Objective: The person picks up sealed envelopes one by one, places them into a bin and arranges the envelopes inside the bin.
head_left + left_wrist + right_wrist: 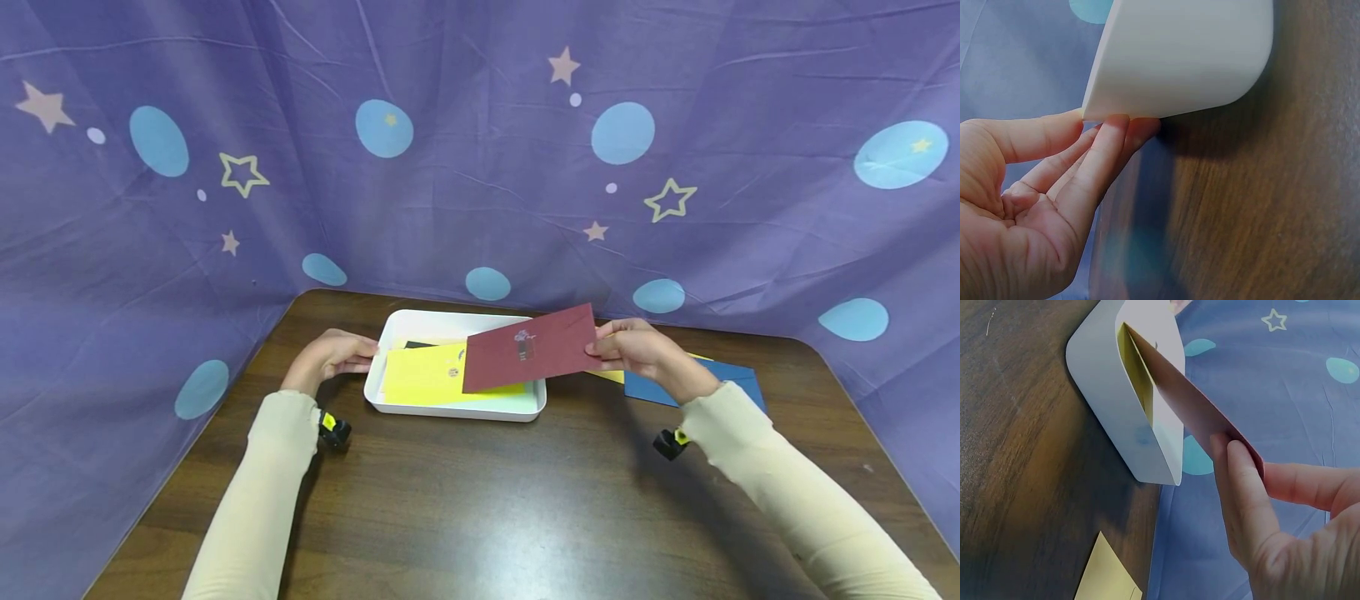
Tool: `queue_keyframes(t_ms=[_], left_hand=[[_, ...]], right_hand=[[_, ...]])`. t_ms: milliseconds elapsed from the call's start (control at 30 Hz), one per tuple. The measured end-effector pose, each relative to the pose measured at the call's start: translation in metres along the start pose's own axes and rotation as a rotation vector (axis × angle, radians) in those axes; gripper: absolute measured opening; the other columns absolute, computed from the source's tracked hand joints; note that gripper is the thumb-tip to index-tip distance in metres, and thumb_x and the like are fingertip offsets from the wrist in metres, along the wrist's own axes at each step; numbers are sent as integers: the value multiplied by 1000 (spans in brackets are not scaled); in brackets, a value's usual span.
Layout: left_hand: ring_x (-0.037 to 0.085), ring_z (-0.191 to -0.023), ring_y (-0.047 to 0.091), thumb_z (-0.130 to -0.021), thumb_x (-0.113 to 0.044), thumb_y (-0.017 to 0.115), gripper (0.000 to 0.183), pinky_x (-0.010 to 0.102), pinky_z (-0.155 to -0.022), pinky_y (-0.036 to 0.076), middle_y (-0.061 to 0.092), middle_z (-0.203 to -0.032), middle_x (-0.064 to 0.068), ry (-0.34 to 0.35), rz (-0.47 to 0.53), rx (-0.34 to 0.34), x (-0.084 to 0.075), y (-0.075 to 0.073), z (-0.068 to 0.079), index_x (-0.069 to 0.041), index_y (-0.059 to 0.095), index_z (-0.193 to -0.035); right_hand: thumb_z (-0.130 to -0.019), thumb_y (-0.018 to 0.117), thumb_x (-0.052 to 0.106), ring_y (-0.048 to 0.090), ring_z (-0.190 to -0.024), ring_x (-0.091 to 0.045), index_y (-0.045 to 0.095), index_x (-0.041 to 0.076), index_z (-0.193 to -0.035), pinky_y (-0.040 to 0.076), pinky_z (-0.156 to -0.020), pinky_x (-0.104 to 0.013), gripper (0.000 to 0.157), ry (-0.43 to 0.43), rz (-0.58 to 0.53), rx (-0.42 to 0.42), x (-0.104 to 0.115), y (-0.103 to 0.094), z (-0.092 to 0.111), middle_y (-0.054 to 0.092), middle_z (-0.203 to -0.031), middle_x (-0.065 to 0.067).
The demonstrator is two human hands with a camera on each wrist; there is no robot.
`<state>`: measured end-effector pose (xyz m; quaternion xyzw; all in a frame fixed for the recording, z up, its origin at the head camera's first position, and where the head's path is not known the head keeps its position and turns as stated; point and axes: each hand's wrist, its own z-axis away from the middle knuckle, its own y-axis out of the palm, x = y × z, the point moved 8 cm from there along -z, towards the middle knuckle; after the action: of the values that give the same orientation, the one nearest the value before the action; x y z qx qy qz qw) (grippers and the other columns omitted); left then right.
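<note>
A dark red envelope [536, 350] with a small printed mark is tilted above the right part of a white tray [457, 411]. My right hand [633, 350] pinches its right edge between thumb and fingers, seen closely in the right wrist view. Below it in the tray lies a yellow envelope [420, 375], with a dark edge of something showing behind it. At the tray's left end, my left hand [341, 354] holds the rim, thumb at the edge and fingers against the outer wall [1172, 62].
A blue envelope [735, 379] lies on the wooden table [480, 500] under the right forearm. Beside it a yellow envelope [611, 375] is partly hidden by the right hand. A purple patterned cloth [480, 208] hangs behind the table.
</note>
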<state>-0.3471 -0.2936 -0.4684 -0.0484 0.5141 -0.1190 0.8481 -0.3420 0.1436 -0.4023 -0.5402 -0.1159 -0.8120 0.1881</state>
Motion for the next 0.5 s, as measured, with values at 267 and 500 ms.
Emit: queue_keyframes(t_ms=[267, 500], left_hand=[[5, -72, 68, -98, -1, 60, 47, 20, -74, 64, 70, -77, -7, -5, -2, -1, 0, 0, -1, 19, 47, -139], [6, -73, 68, -99, -2, 60, 46, 20, -74, 64, 70, -78, -6, -10, -15, -9, -1, -2, 0, 18, 49, -139]], right_hand=[[-97, 62, -2, 73, -78, -11, 58, -2, -101, 65, -73, -24, 6, 12, 31, -45, -1, -4, 1, 73, -81, -1], [-100, 58, 1, 72, -78, -10, 60, 0, -102, 64, -71, -21, 3, 30, 44, -46, -2, -8, 1, 73, -82, 0]])
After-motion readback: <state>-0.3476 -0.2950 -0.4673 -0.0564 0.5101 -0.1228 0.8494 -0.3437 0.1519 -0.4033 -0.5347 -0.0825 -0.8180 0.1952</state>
